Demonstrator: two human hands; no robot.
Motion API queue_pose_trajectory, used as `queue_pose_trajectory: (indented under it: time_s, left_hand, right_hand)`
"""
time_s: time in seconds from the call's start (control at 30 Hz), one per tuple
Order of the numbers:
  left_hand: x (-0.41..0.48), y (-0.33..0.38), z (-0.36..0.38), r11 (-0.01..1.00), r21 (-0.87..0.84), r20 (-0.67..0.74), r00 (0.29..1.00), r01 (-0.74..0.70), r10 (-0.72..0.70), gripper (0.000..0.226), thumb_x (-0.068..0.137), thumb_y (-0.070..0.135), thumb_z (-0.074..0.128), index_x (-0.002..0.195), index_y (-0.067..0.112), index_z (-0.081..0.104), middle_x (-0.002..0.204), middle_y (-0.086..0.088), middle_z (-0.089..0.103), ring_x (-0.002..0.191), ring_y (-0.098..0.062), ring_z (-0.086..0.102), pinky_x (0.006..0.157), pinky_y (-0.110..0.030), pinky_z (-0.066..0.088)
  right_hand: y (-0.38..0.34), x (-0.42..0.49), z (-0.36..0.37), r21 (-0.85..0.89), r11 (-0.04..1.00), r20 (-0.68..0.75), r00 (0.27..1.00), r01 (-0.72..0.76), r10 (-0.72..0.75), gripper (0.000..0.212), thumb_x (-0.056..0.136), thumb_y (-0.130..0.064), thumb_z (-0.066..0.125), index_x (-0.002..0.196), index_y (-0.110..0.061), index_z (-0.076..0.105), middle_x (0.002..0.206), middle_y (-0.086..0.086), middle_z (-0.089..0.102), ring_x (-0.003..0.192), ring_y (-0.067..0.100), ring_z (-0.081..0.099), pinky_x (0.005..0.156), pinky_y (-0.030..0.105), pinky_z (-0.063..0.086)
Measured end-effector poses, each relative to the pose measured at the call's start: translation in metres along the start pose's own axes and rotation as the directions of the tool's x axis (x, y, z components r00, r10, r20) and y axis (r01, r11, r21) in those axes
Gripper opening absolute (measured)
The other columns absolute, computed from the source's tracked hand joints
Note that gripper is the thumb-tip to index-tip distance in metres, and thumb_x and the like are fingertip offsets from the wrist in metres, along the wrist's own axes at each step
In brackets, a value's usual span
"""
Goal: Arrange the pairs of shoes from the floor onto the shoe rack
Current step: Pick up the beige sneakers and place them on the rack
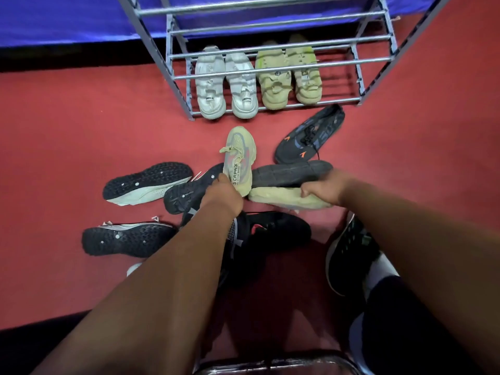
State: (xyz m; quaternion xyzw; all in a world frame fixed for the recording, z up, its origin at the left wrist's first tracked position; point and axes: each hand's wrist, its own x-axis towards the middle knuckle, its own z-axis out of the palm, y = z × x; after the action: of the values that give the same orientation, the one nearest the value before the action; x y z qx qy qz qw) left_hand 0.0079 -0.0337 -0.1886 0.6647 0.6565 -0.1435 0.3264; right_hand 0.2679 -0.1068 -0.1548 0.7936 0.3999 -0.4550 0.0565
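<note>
A grey metal shoe rack (pixel 319 102) stands on the red floor. Its bottom shelf holds a white pair (pixel 224 85) on the left and a pale green pair (pixel 288 77) beside it. My left hand (pixel 224 194) grips the heel of a pale green sneaker (pixel 239 158), held toe-forward above the floor. My right hand (pixel 322 189) is closed on its mate (pixel 278 197), which lies on its side. A dark grey shoe (pixel 292 173) lies sole-up just behind that one.
A dark sneaker with orange marks (pixel 311 135) lies near the rack's right foot. Two black-soled shoes (pixel 147 182) lie overturned at left, with black sneakers (pixel 273 231) close under my arms. A blue cover (pixel 67 20) hangs behind the rack.
</note>
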Motion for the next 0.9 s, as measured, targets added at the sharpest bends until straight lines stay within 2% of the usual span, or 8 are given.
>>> queue_pose_trajectory:
  time_s: [0.13,0.3,0.37,0.43,0.53,0.63,0.77,0.9]
  left_hand:
    - [-0.016,0.002,-0.004,0.999,-0.040,0.025,0.999,-0.029,0.030,0.042,0.090,0.015,0.054,0.131,0.007,0.049,0.133,-0.019,0.058,0.120,-0.040,0.059,0.099,-0.049,0.051]
    - [-0.037,-0.005,0.012,1.000,-0.017,0.048,0.999,-0.010,0.011,0.050,0.094,0.020,0.058,0.139,0.003,0.044,0.144,-0.019,0.048,0.130,-0.039,0.052,0.106,-0.049,0.046]
    - [-0.040,-0.009,0.018,0.999,0.027,0.019,1.000,-0.025,0.025,0.050,0.096,0.021,0.058,0.141,0.004,0.043,0.145,-0.017,0.044,0.132,-0.038,0.049,0.105,-0.050,0.045]
    - [-0.039,-0.013,0.023,0.998,0.038,-0.010,0.999,-0.045,0.045,0.050,0.094,0.019,0.057,0.140,0.004,0.043,0.145,-0.017,0.042,0.131,-0.038,0.047,0.105,-0.049,0.044]
    - [-0.032,-0.016,0.026,0.997,0.034,-0.066,0.995,-0.067,0.069,0.051,0.094,0.019,0.058,0.139,0.003,0.042,0.144,-0.017,0.041,0.130,-0.039,0.046,0.104,-0.049,0.042]
    - [-0.020,-0.013,0.024,0.998,-0.002,-0.141,0.988,-0.070,0.069,0.055,0.094,0.024,0.060,0.141,0.004,0.040,0.143,-0.017,0.043,0.129,-0.039,0.046,0.103,-0.051,0.044]
    - [-0.001,-0.004,0.021,0.996,0.030,-0.111,0.990,-0.090,0.093,0.065,0.093,0.038,0.064,0.147,0.014,0.038,0.140,-0.016,0.050,0.127,-0.040,0.046,0.098,-0.050,0.046]
    - [0.016,0.002,0.020,0.991,0.127,-0.038,0.998,-0.047,0.052,0.085,0.090,0.058,0.066,0.157,0.025,0.027,0.145,-0.016,0.051,0.134,-0.041,0.040,0.102,-0.049,0.043]
  right_hand:
    - [0.001,-0.025,-0.015,0.312,0.925,0.163,0.971,-0.218,0.173,0.058,0.086,-0.066,0.046,0.096,-0.013,0.069,0.077,0.013,0.071,0.057,0.028,0.067,0.057,0.032,0.056]
    - [0.033,-0.032,0.014,0.300,0.888,0.217,0.931,-0.349,0.292,0.063,0.102,-0.065,0.028,0.107,-0.013,0.063,0.075,0.016,0.066,0.048,0.025,0.062,0.060,0.029,0.051]
    - [0.042,-0.027,0.025,0.187,0.949,0.084,0.966,-0.255,0.243,0.066,0.101,-0.068,0.041,0.113,-0.009,0.068,0.093,0.016,0.069,0.072,0.030,0.068,0.067,0.031,0.049]
    - [0.049,-0.023,0.035,0.026,0.986,-0.030,0.986,-0.163,0.164,0.093,0.087,-0.082,0.049,0.137,-0.005,0.061,0.132,0.023,0.063,0.118,0.035,0.063,0.094,0.033,0.049]
    - [0.048,-0.025,0.042,-0.081,0.997,-0.022,1.000,0.003,-0.004,0.124,0.066,-0.088,0.069,0.163,-0.029,0.018,0.154,0.020,0.035,0.140,0.040,0.046,0.117,0.043,0.037]
    - [0.043,-0.024,0.038,-0.292,0.953,-0.062,0.992,0.083,-0.106,0.113,0.070,-0.063,0.084,0.157,-0.043,0.015,0.142,0.015,0.024,0.118,0.044,0.061,0.104,0.048,0.051]
    - [0.035,-0.013,0.027,-0.490,0.861,-0.117,0.968,0.138,-0.221,0.082,0.079,-0.029,0.075,0.144,-0.042,0.027,0.136,0.012,0.029,0.080,0.035,0.066,0.074,0.045,0.061]
    - [0.031,-0.014,0.012,-0.523,0.841,-0.144,0.959,0.137,-0.246,0.073,0.074,-0.038,0.071,0.138,-0.045,0.035,0.138,0.005,0.042,0.101,0.034,0.065,0.077,0.043,0.056]
